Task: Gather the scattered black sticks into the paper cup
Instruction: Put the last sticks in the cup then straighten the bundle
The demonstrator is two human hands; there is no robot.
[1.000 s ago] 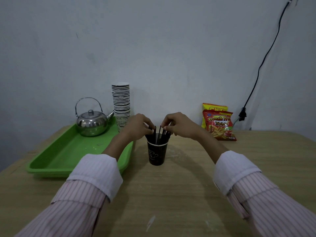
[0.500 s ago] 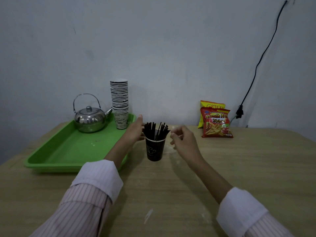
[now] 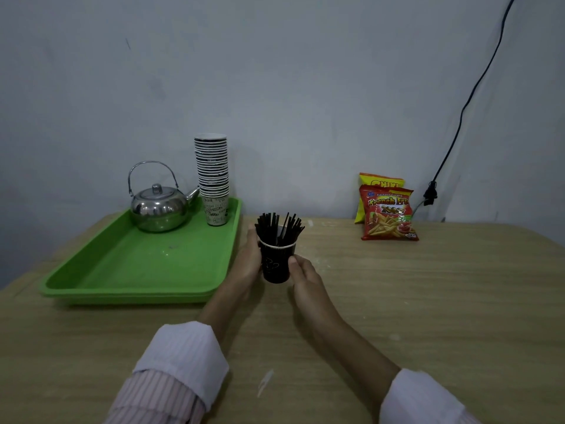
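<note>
Two forearms, bare from wrist to mid-forearm. Left sleeve (image 3: 171, 374): pale pink shirt with fine darker stripes, folded back into a broad plain white cuff. Right sleeve (image 3: 425, 399): same striped fabric, white turned-back cuff, partly cut off by the frame edge.

Black sticks (image 3: 279, 225) fill a black paper cup (image 3: 276, 264); green tray (image 3: 137, 267), pink-striped sleeves (image 3: 171, 374).

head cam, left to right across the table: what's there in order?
green tray → steel kettle → stack of paper cups → left hand → black paper cup holding the black sticks → right hand → snack bags → black cable
</note>
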